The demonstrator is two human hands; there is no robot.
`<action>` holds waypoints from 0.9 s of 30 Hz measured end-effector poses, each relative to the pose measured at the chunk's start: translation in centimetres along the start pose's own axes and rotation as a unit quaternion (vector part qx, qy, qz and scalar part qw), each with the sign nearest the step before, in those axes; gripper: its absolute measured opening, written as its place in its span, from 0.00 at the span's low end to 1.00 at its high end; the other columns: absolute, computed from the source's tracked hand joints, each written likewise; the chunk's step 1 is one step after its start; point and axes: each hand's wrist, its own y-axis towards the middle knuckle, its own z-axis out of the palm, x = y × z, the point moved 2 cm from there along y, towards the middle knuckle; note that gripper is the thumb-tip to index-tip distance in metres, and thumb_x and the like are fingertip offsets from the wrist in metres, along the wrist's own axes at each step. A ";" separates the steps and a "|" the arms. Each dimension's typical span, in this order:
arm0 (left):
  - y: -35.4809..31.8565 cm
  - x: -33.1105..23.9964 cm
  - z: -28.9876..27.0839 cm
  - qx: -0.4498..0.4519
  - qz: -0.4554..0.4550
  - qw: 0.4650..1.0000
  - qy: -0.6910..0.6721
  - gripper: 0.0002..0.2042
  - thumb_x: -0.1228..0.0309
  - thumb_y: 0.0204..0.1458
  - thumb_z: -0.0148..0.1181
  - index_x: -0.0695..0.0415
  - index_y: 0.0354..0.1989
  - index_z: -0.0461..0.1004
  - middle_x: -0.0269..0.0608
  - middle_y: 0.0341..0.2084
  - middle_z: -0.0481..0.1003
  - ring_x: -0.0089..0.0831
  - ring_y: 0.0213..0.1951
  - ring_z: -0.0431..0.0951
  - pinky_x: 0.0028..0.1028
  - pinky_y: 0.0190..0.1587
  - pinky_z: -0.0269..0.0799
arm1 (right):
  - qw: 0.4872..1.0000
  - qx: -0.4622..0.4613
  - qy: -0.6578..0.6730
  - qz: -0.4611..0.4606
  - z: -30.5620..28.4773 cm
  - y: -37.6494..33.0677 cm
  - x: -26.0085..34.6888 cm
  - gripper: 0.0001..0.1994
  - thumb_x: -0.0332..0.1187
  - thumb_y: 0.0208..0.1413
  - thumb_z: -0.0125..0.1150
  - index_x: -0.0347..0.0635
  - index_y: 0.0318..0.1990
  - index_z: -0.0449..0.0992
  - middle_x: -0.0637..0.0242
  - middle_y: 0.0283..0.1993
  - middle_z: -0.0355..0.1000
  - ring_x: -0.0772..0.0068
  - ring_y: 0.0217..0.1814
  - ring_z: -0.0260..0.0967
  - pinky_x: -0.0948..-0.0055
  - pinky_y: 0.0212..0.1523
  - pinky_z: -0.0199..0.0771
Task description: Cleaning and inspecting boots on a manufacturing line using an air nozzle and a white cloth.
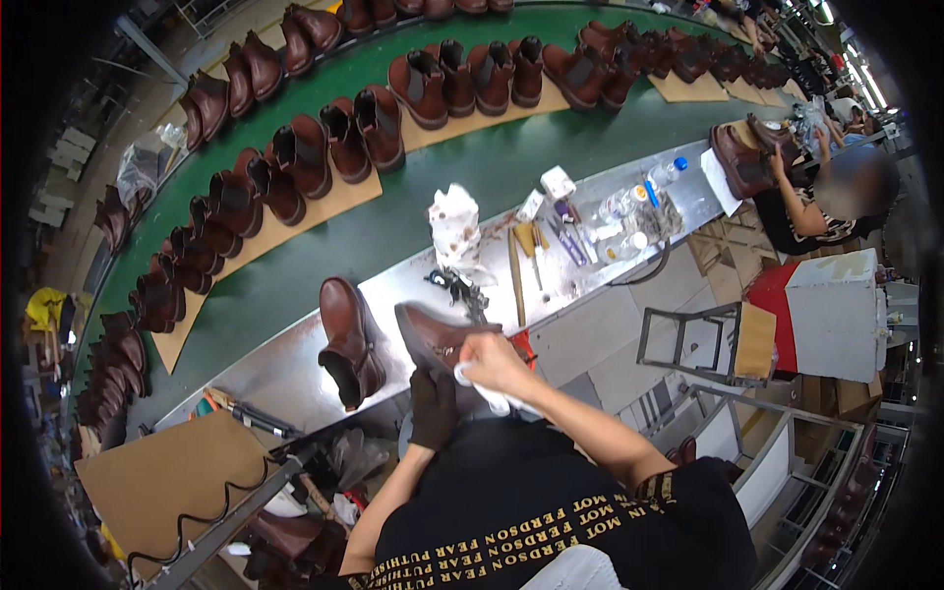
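Note:
A brown leather ankle boot (425, 332) lies tilted in front of me at the bench edge, its toe pointing away to the left. My left hand (433, 405), in a dark glove, grips it from the near left side. A white cloth (489, 398) is bunched in my right hand (494, 364), which is closed and presses on the boot's upper. Left of this boot, a second brown ankle boot (346, 339) rests on the metal bench (295, 388). The shaft of the boot I hold is mostly hidden by my hands.
Beyond the bench, a green conveyor (423, 182) carries rows of brown boots on cardboard. To the right lie a stained white bundle (454, 221), a brush (526, 236), a wooden stick (515, 275) and plastic bottles (621, 205). Another person (801, 211) handles boots at far right.

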 end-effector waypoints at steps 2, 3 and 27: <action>-0.5 -0.3 -0.3 -0.004 0.007 1.000 0.008 0.14 0.68 0.55 0.45 0.70 0.40 0.60 0.61 0.35 0.63 0.52 0.39 0.64 0.40 0.43 0.60 | 0.999 0.024 0.005 0.045 -0.2 0.2 1.4 0.08 0.30 0.35 0.60 0.35 0.24 0.74 0.54 0.21 0.72 0.61 0.25 0.72 0.66 0.29 0.70; -0.7 -0.1 -0.4 0.000 0.016 1.000 0.009 0.15 0.67 0.55 0.45 0.70 0.40 0.60 0.62 0.35 0.63 0.53 0.39 0.64 0.40 0.43 0.60 | 0.999 0.029 0.000 0.041 -0.3 -0.5 1.2 0.08 0.30 0.35 0.60 0.36 0.24 0.74 0.55 0.21 0.72 0.63 0.24 0.71 0.67 0.28 0.70; 1.2 -4.1 -2.7 0.038 -0.154 0.983 -0.090 0.17 0.65 0.57 0.44 0.67 0.46 0.58 0.61 0.39 0.63 0.49 0.42 0.67 0.38 0.47 0.60 | 0.986 0.068 0.061 0.137 -0.4 -3.5 0.4 0.06 0.26 0.36 0.58 0.34 0.24 0.72 0.59 0.20 0.72 0.71 0.22 0.70 0.72 0.25 0.67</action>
